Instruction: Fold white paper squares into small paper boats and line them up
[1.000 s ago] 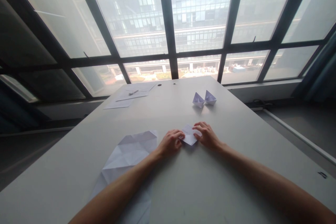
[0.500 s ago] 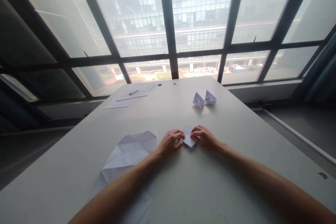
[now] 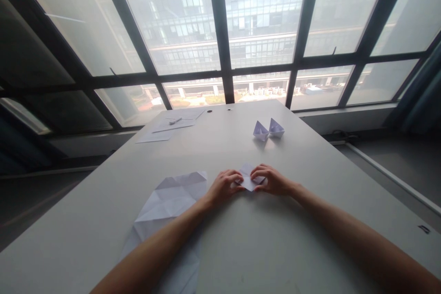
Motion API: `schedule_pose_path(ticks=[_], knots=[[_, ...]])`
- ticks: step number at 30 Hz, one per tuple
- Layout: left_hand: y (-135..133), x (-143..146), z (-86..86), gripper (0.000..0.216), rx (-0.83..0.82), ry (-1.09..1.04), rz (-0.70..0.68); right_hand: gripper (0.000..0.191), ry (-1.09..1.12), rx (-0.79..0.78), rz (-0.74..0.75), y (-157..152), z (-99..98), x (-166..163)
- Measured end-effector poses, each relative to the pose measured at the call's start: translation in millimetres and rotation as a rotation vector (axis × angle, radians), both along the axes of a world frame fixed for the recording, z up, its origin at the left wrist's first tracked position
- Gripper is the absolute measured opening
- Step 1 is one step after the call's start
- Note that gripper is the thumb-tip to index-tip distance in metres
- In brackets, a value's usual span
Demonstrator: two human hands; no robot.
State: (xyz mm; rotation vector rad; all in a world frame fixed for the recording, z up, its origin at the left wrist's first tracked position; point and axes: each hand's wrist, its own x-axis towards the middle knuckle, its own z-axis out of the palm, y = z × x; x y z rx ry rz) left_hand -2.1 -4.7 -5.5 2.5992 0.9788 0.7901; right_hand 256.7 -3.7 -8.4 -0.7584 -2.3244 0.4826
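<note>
A small piece of folded white paper (image 3: pixel 248 182) lies on the white table, its front corner toward me. My left hand (image 3: pixel 224 186) grips its left edge, with the fingertips on top and the thumb low at the side. On the opposite edge, my right hand (image 3: pixel 273 181) is closed in the same way, fingers bent over the paper and thumb near the front. The fingers cover both side corners. Beyond my hands stand two folded paper boats (image 3: pixel 261 132), close together, each with a pointed peak.
A large creased sheet (image 3: pixel 172 200) lies on the table (image 3: pixel 248 248), partly under my left forearm. Several flat papers (image 3: pixel 182 117) rest at the far left, with a slim white object (image 3: pixel 175 121) on them. Dark-framed windows (image 3: pixel 226 32) rise behind the far edge.
Both thumbs have shifted lower and outward along the folded paper, and its sides show a little wider. The boats and the other papers have stayed put.
</note>
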Motion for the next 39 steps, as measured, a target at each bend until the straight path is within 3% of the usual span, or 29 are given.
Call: schedule_pose_path(ticks=[3,8,14,19,26,39], knots=[[1,0,-1.0,0.013,-0.008,-0.021,-0.009,0.033,0.006,-0.011,0.052,2,0.7,6],[-1,0,0.3,0.019,-0.011,-0.061,0.0,0.011,0.038,0.021,-0.038,3,-2.6,6],[-1,2,1.5,0.022,-0.033,-0.094,0.083,0.02,0.1,-0.109,-0.224,9,-9.8,4],[0,2,-1.3,0.045,-0.085,-0.211,0.112,0.024,0.15,-0.176,-0.339,14,-13.5,2],[3,1,-9.5,0.028,-0.04,-0.127,0.093,0.018,0.061,0.007,-0.327,18,-21.9,3],[-5,5,5.6,0.036,0.034,0.108,0.075,0.029,-0.094,0.151,-0.254,5,-9.7,-3]])
